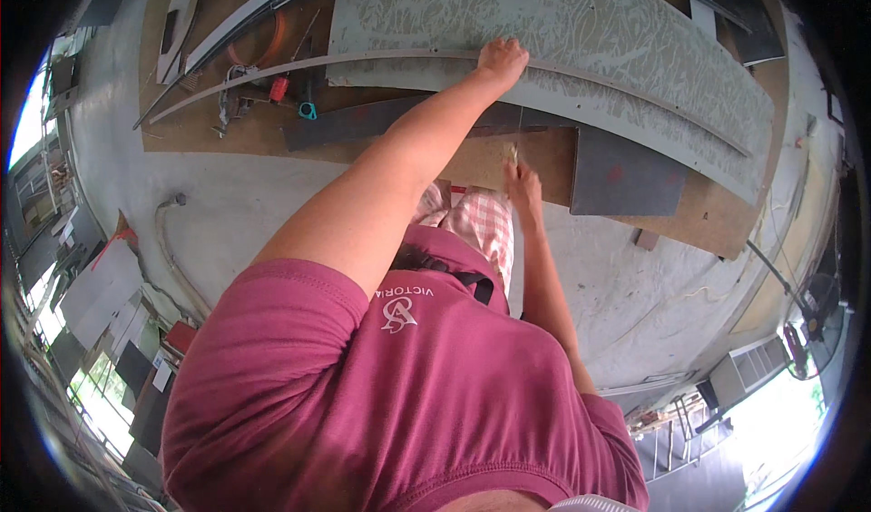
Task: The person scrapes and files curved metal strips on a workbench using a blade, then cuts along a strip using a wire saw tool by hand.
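Note:
A long grey straight strip [354, 55] lies across a large grey-green patterned sheet [635, 49], reaching past it on the left. My left hand [504, 61] is closed on the strip near its middle, arm stretched forward. Nearer my body, my right hand [523, 185] is closed round a thin-shafted tool [512, 153] with a pale yellowish handle. Its shaft points away from me toward the sheet's near edge; its tip is too fine to make out. The sheet rests on a brown board surface [544, 153], over part of a dark flat panel [626, 181].
Left of the sheet lie a red-handled tool [278, 88], a teal-handled tool [308, 110], metal hardware [234, 105] and an orange cord loop [263, 49]. A dark strip [349, 123] lies along the board's near side. A standing fan [812, 321] is at the far right.

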A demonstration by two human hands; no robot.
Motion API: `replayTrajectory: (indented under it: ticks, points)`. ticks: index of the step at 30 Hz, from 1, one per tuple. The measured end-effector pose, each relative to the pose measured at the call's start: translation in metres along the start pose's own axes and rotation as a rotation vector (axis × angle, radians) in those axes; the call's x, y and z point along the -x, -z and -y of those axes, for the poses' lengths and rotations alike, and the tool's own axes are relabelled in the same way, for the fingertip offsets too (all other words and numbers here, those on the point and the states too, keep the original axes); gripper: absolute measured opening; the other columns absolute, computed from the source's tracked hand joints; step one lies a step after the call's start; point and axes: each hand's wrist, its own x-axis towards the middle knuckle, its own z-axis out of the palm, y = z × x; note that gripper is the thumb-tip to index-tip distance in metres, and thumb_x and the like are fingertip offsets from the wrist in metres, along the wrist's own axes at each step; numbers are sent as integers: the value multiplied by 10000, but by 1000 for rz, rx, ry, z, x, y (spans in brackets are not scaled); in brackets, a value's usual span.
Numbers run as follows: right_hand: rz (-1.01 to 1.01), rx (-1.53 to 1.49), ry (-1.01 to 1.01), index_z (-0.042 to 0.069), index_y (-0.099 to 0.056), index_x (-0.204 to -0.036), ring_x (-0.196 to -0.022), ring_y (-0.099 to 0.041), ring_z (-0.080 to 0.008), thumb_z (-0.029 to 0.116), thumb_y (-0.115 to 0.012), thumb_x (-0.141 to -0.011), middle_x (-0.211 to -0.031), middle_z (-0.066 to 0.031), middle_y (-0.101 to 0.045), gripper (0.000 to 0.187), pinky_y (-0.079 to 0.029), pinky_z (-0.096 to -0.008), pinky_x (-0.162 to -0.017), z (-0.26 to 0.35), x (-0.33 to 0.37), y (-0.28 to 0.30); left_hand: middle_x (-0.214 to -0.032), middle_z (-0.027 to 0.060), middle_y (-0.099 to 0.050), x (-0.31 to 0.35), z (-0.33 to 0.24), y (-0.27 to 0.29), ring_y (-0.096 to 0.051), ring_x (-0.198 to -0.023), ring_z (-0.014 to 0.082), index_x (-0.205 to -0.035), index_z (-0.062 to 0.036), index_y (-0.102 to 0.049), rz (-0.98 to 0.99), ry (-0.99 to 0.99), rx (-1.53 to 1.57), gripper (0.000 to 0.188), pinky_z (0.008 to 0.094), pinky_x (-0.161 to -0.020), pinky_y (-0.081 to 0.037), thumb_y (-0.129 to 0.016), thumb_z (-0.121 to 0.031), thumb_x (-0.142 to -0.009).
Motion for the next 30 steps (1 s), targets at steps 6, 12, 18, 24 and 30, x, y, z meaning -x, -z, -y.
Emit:
replayTrajectory:
  ticks: [6,12,18,24,30]
  points:
    - [-37,-90,92,-24,-549,-828,-611,-562,-305,359,-480,-807,-639,-209,-529,390,-413,-380,-573,4,4,3,-987,92,-559,1,0,0,-539,-962,243,-899,-51,-617,-14,-37,-80,173,329,-760,-482,-500,-82,-776]
    - [5,-52,-11,-16,-555,-842,-557,-549,-260,372,-503,-804,-602,-171,-538,393,-418,-368,-554,12,13,4,-990,94,-564,1,-2,3,-540,-961,241,-901,-54,-617,8,12,-2,169,325,-751,-484,-512,-84,-771]
    - [5,-202,31,-19,-556,-772,-543,-545,-249,348,-509,-803,-587,-163,-533,371,-422,-360,-545,1,6,2,-990,97,-567,3,-1,1,-549,-951,241,-899,-64,-618,-19,-9,-85,164,335,-760,-480,-512,-78,-776]
    - [23,-207,-72,-20,-561,-750,-568,-558,-214,369,-515,-790,-588,-155,-541,394,-420,-346,-550,-10,9,-4,-999,97,-564,-3,0,-4,-545,-961,242,-900,-58,-615,25,11,-28,162,338,-765,-479,-522,-65,-767]
    - [1,-140,48,1,-576,-815,-585,-572,-254,386,-488,-795,-604,-151,-562,395,-421,-356,-553,1,0,4,-1010,95,-556,1,0,-7,-538,-971,247,-912,-54,-613,-23,-13,-84,169,335,-771,-481,-523,-59,-770]
